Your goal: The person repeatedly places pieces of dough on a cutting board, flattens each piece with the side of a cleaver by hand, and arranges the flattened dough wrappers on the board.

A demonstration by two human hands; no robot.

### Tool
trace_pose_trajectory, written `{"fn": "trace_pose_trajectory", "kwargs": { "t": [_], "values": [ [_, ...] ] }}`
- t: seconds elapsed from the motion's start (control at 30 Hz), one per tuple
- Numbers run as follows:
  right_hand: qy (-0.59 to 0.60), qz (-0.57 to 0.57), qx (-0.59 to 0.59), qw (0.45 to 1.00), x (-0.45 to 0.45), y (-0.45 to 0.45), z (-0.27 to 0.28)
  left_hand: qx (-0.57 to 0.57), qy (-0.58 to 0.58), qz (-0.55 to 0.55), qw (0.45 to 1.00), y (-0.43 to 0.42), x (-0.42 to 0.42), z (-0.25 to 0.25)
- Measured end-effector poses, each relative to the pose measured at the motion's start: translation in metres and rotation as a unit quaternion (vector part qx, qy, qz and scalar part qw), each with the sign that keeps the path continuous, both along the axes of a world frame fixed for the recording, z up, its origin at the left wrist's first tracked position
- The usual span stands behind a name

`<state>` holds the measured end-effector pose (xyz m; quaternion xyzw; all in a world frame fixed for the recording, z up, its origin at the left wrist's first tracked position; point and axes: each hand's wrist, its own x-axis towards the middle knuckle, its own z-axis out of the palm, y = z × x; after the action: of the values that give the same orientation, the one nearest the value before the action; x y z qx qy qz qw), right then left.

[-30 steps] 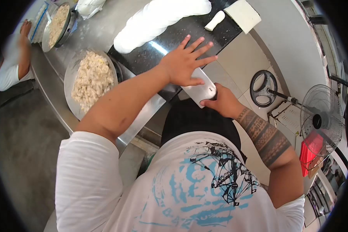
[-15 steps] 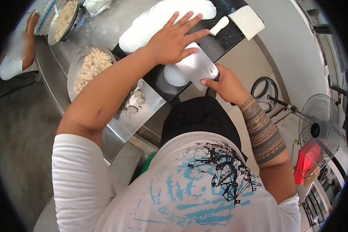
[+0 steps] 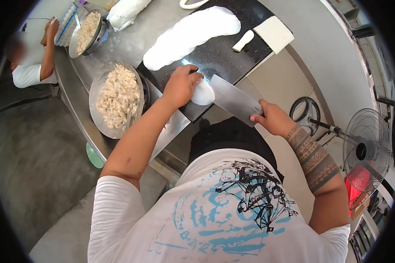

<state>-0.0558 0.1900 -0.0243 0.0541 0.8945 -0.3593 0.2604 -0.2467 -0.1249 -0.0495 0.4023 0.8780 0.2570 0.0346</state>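
Note:
My right hand (image 3: 274,117) grips a broad-bladed cleaver (image 3: 237,100) at its near end, the blade reaching up and left over the counter's edge. The blade's far end is beside a thin, round white dough wrapper (image 3: 203,94). My left hand (image 3: 183,87) is at the wrapper's upper left, fingers curled and closed on its edge; the fingertips are partly hidden. Beyond it, a long thick roll of white dough (image 3: 191,37) lies on the black board (image 3: 217,55). A small dough piece (image 3: 243,41) sits to the right of the roll.
A folded pale cloth (image 3: 274,34) lies on the board's right corner. Left of my arm stands a large bowl of chunky filling (image 3: 118,98), with a second filling bowl (image 3: 87,33) farther back. Another person (image 3: 33,65) is at the far left. A fan (image 3: 366,149) stands at right.
My left hand has come off the cleaver blade, where it lay spread, and moved to the dough wrapper. The cleaver has shifted right, uncovering the wrapper. The camera view has shifted slightly.

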Motion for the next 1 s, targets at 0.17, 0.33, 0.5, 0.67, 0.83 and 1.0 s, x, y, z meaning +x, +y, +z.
{"fn": "trace_pose_trajectory", "kwargs": {
  "t": [0.17, 0.33, 0.5, 0.67, 0.83, 1.0],
  "values": [
    [-0.019, -0.093, -0.003, 0.996, 0.028, 0.018, 0.018, -0.089, -0.047, 0.044, 0.994, 0.004, -0.004, 0.018],
    [0.052, -0.18, -0.056, 0.981, 0.064, 0.005, -0.013, -0.091, -0.182, 0.142, 0.969, 0.004, -0.007, 0.015],
    [0.069, -0.243, -0.119, 0.96, 0.067, -0.019, -0.042, -0.107, -0.133, 0.208, 0.963, 0.006, -0.002, 0.002],
    [0.069, -0.199, -0.123, 0.97, 0.032, -0.039, -0.021, -0.015, -0.052, 0.202, 0.978, 0.009, -0.036, 0.001],
    [-0.008, -0.092, -0.182, 0.979, -0.012, -0.072, -0.024, -0.03, 0.132, -0.159, 0.978, 0.046, -0.018, 0.002],
    [-0.016, -0.074, -0.137, 0.988, 0.0, -0.071, -0.039, -0.094, 0.088, -0.236, 0.963, 0.062, -0.004, -0.021]
  ]
}}
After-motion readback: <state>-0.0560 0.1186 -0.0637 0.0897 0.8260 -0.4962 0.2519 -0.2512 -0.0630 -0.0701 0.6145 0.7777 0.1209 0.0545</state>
